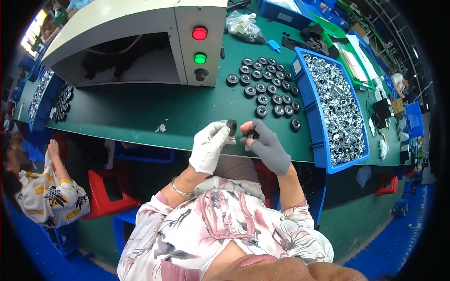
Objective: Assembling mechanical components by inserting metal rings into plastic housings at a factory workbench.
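My left hand (207,146), in a white glove, pinches a small black wheel (231,127) between thumb and fingers at the table's near edge. Just to its right is my right hand (270,149), in a grey glove with bare fingertips. Its fingers are closed round a small dark part (252,134), mostly covered by the fingers, so its kind cannot be told. The two hands are a short gap apart. Beyond them, several black wheels with shiny centres (263,89) lie flat in loose rows on the green table (187,110).
At right stands a blue bin (322,152) full of shiny metal parts. A cream machine (199,75) with red and green lights stands at back left. A bag of parts (245,27) lies behind the wheels. Another person (51,187) sits at far left beside a red stool (101,194).
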The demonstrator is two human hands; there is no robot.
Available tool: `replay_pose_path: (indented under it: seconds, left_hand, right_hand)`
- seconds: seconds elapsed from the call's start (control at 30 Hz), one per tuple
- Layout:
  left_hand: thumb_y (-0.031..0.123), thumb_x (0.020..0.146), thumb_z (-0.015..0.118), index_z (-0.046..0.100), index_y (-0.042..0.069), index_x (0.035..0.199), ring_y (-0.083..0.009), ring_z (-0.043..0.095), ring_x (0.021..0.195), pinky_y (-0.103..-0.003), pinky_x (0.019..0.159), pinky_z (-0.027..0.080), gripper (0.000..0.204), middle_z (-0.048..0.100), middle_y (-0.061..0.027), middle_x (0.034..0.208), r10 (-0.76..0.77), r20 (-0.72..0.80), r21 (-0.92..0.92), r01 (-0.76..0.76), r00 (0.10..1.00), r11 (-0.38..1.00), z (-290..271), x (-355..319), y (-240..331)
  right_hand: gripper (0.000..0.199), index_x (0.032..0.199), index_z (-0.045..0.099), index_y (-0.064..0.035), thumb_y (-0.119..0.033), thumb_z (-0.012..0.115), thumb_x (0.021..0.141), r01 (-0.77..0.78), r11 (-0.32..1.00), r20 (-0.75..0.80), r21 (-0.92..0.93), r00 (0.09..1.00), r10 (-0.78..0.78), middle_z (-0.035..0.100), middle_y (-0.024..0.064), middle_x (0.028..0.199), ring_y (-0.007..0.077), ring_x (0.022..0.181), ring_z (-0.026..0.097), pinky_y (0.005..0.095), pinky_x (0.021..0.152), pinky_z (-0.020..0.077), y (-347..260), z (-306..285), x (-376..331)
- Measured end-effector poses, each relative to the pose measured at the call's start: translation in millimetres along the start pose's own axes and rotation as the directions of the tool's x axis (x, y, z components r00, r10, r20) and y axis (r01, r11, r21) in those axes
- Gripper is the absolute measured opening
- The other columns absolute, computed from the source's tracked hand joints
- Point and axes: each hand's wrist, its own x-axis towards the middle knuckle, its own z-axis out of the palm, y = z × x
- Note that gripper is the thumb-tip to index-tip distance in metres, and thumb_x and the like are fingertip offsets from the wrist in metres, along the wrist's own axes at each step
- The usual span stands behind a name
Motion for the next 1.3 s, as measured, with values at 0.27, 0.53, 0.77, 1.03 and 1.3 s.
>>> replay_pose_path:
  seconds: [0.27, 0.53, 0.77, 1.03, 1.3]
  left_hand:
    - [0.021, 0.101, 0.061, 0.064, 0.0, 0.113, -0.0153, 0.065, 0.092, -0.032, 0.086, 0.053, 0.024, 0.067, -0.0061, 0.101, -0.155, 0.105, -0.197, 0.173, 0.982, 0.965, 10.6, 1.7, 5.3]
    - [0.017, 0.1, 0.061, 0.065, 0.003, 0.109, -0.0154, 0.063, 0.094, -0.036, 0.094, 0.049, 0.017, 0.067, -0.0044, 0.104, -0.198, 0.191, -0.29, 0.248, 0.961, 0.924, 7.5, 6.5, -7.6]
    - [0.01, 0.098, 0.063, 0.065, 0.0, 0.111, -0.0127, 0.062, 0.089, -0.031, 0.089, 0.05, 0.017, 0.064, -0.0038, 0.101, -0.206, 0.092, -0.297, 0.225, 0.974, 0.928, 20.6, 5.1, 1.0]
    - [0.008, 0.093, 0.07, 0.064, -0.003, 0.112, -0.0103, 0.064, 0.092, -0.025, 0.087, 0.05, 0.023, 0.069, -0.0033, 0.098, -0.036, -0.038, 0.07, 0.039, 0.999, 0.997, 25.8, -5.4, -4.6]
    - [0.001, 0.089, 0.072, 0.064, -0.001, 0.113, -0.0095, 0.062, 0.098, -0.025, 0.088, 0.049, 0.025, 0.067, -0.0041, 0.104, 0.015, 0.151, 0.245, -0.052, 0.988, 0.968, 10.9, -2.7, 13.8]
  right_hand:
    - [0.045, 0.137, 0.053, 0.0032, 0.0, 0.062, 0.093, 0.342, 0.94, -0.302, -0.016, 0.894, -0.33, 0.064, 0.0131, 0.126, 0.0154, 0.109, 0.062, 0.027, 0.092, 0.0482, 20.5, 12.4, 5.8]
    - [0.058, 0.133, 0.058, 0.0009, 0.004, 0.07, 0.077, 0.456, 0.758, -0.135, -0.466, 0.81, -0.57, 0.066, 0.0189, 0.116, 0.0332, 0.101, 0.064, 0.0374, 0.087, 0.0515, 19.8, 20.3, 15.7]
    - [0.041, 0.111, 0.067, -0.001, 0.009, 0.072, 0.072, 0.376, 0.77, -0.338, -0.516, 0.737, -0.586, 0.062, 0.0114, 0.108, 0.0245, 0.095, 0.061, 0.0323, 0.081, 0.0504, 19.2, 22.5, 5.8]
    - [0.032, 0.102, 0.069, -0.0016, 0.006, 0.075, 0.072, 0.416, 0.774, -0.333, -0.478, 0.729, -0.598, 0.058, 0.0087, 0.098, 0.0206, 0.088, 0.056, 0.0302, 0.075, 0.0466, 33.7, 24.9, 0.7]
    - [0.028, 0.114, 0.065, 0.0033, -0.004, 0.071, 0.087, 0.27, 0.937, -0.196, 0.219, 0.954, -0.229, 0.058, 0.0069, 0.117, 0.0145, 0.104, 0.056, 0.0274, 0.092, 0.0453, 20.5, 13.2, -2.1]
